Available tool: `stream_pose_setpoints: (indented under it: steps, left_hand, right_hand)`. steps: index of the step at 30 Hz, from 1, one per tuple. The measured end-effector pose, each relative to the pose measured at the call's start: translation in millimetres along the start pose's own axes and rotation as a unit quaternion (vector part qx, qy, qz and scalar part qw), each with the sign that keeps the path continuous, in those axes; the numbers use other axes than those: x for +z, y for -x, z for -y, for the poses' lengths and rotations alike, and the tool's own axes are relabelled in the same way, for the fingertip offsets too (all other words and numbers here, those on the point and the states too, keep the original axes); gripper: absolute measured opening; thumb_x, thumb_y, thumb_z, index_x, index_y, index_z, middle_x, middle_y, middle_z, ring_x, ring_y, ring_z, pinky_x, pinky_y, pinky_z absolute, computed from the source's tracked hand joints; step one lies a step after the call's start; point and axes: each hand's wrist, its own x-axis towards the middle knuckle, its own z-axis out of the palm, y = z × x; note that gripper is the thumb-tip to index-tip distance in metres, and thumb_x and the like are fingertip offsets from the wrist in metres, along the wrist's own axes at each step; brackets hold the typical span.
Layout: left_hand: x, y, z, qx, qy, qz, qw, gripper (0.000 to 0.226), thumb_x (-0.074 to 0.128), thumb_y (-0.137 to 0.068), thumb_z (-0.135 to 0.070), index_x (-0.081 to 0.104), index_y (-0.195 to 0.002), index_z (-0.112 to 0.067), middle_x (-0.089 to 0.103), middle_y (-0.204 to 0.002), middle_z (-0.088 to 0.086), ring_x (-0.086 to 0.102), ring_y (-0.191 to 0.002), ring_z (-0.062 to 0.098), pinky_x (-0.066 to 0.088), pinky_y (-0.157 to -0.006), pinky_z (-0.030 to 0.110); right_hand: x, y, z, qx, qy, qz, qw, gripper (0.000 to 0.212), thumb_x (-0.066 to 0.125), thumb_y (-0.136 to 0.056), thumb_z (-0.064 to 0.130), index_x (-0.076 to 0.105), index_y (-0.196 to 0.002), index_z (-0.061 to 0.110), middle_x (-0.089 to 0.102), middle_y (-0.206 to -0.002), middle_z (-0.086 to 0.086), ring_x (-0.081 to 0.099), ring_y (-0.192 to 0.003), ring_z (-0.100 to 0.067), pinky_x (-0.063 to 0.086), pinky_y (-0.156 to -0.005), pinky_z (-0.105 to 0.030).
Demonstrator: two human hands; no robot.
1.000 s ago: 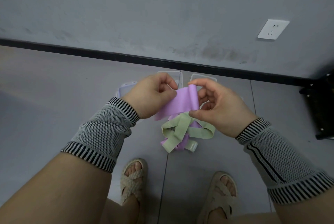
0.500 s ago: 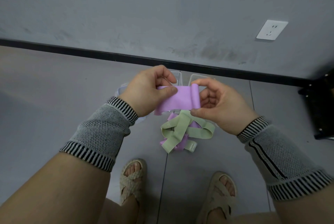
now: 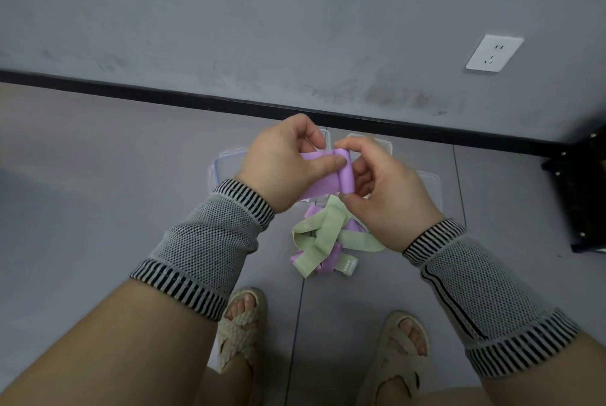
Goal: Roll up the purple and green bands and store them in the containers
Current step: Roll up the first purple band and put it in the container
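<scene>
I hold a purple band (image 3: pixel 331 181) in the air between both hands. My right hand (image 3: pixel 383 191) pinches its rolled end, a small purple roll standing upright. My left hand (image 3: pixel 288 163) grips the flat part, thumb pressed on top close to the roll. Below on the floor lies a tangled pile of green bands (image 3: pixel 323 238) with more purple bands (image 3: pixel 328 263) under them. Clear plastic containers (image 3: pixel 219 169) stand on the floor behind the pile, mostly hidden by my hands.
A grey wall with a black skirting board (image 3: pixel 164 94) runs across the back, with a white socket (image 3: pixel 494 53) at the right. A black object (image 3: pixel 583 196) stands at the right edge. My feet in woven sandals (image 3: pixel 241 323) are near the bottom.
The roll at the right end has grown thicker and the flat purple span between my hands has shortened. My left hand has slid closer to my right hand.
</scene>
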Motion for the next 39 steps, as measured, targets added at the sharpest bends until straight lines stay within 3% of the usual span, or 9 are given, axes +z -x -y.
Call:
stream_pose_setpoints:
  steps: [5,10,13,15,20,24,30,35,39]
  left_hand:
    - [-1.5,-1.6,4.3,0.012,-0.029,0.001,0.999,0.026,0.077,-0.074,-0.032,0.055,-0.082,-0.020,0.055,-0.066,-0.006,0.049,-0.057,0.006,0.041,-0.048,0.016]
    - [-1.2,-1.2,5.8,0.010,-0.023,0.005,1.000,0.026,0.076,-0.076,-0.030,0.051,-0.076,-0.026,0.055,-0.066,-0.008,0.051,-0.060,0.006,0.045,-0.058,0.022]
    - [-1.1,-1.0,5.7,0.008,-0.026,0.006,1.000,0.025,0.075,-0.077,-0.031,0.051,-0.079,-0.025,0.056,-0.067,-0.008,0.053,-0.063,0.007,0.045,-0.059,0.023]
    - [-1.0,-1.4,6.1,0.009,-0.028,0.001,1.000,0.025,0.075,-0.078,-0.031,0.050,-0.079,-0.025,0.055,-0.066,-0.009,0.052,-0.062,0.006,0.044,-0.058,0.022]
    - [0.4,-1.4,4.9,-0.009,-0.015,-0.013,1.000,0.027,0.075,-0.077,-0.033,0.050,-0.085,-0.024,0.057,-0.065,-0.009,0.052,-0.061,0.003,0.041,-0.056,0.018]
    - [0.9,-1.3,1.5,-0.028,0.025,-0.004,0.999,0.025,0.073,-0.079,-0.029,0.049,-0.086,-0.028,0.061,-0.067,-0.008,0.054,-0.059,0.003,0.041,-0.050,0.018]
    - [2.0,-0.3,-1.1,-0.059,0.136,0.043,0.988,0.017,0.069,-0.084,-0.015,0.058,-0.092,-0.024,0.067,-0.074,0.001,0.060,-0.068,0.009,0.049,-0.070,0.025]
    - [2.5,0.0,0.1,-0.054,0.150,0.039,0.986,0.010,0.067,-0.086,-0.016,0.060,-0.085,-0.023,0.071,-0.083,0.018,0.061,-0.071,0.017,0.050,-0.072,0.032]
    - [-0.3,0.5,0.7,-0.050,0.152,0.040,0.986,0.012,0.064,-0.088,-0.014,0.058,-0.085,-0.024,0.071,-0.081,0.015,0.058,-0.063,0.009,0.046,-0.060,0.018]
  right_hand:
    - [1.6,0.5,1.7,0.004,-0.006,0.021,1.000,0.051,0.063,-0.081,0.001,0.054,-0.120,0.031,0.060,-0.079,0.005,0.059,-0.069,-0.006,0.052,-0.068,-0.021]
    - [1.5,1.3,3.2,0.055,-0.165,0.069,0.982,0.056,0.057,-0.084,-0.004,0.051,-0.118,0.040,0.061,-0.091,-0.004,0.065,-0.087,-0.020,0.057,-0.077,-0.030]
    - [0.6,0.5,3.8,0.064,-0.191,0.037,0.979,0.045,0.050,-0.094,0.005,0.053,-0.112,0.045,0.060,-0.081,0.001,0.065,-0.081,-0.013,0.056,-0.079,-0.027]
    - [1.3,-0.4,4.1,0.072,-0.185,0.016,0.980,0.043,0.051,-0.094,0.007,0.052,-0.112,0.046,0.062,-0.082,-0.003,0.066,-0.081,-0.017,0.057,-0.079,-0.032]
    - [3.2,-4.2,2.4,0.116,-0.193,-0.067,0.972,0.024,0.066,-0.086,0.011,0.060,-0.101,0.028,0.067,-0.085,-0.007,0.067,-0.083,-0.030,0.056,-0.079,-0.048]
    - [4.7,-6.4,4.3,0.127,-0.211,-0.103,0.964,0.017,0.071,-0.082,0.008,0.066,-0.085,0.023,0.068,-0.081,-0.004,0.067,-0.078,-0.022,0.058,-0.078,-0.040]
    - [1.4,-8.0,7.3,0.086,-0.163,-0.125,0.975,0.025,0.072,-0.078,0.006,0.062,-0.076,0.029,0.064,-0.076,0.012,0.057,-0.068,0.003,0.052,-0.068,-0.017]
    - [2.4,-7.0,8.1,0.061,-0.135,-0.134,0.980,0.028,0.072,-0.077,0.006,0.061,-0.075,0.031,0.064,-0.083,0.007,0.060,-0.074,-0.004,0.053,-0.068,-0.021]
    - [-0.4,-7.1,8.7,0.096,-0.229,-0.112,0.962,0.020,0.072,-0.080,0.007,0.064,-0.084,0.024,0.067,-0.086,0.006,0.063,-0.075,-0.006,0.055,-0.071,-0.023]
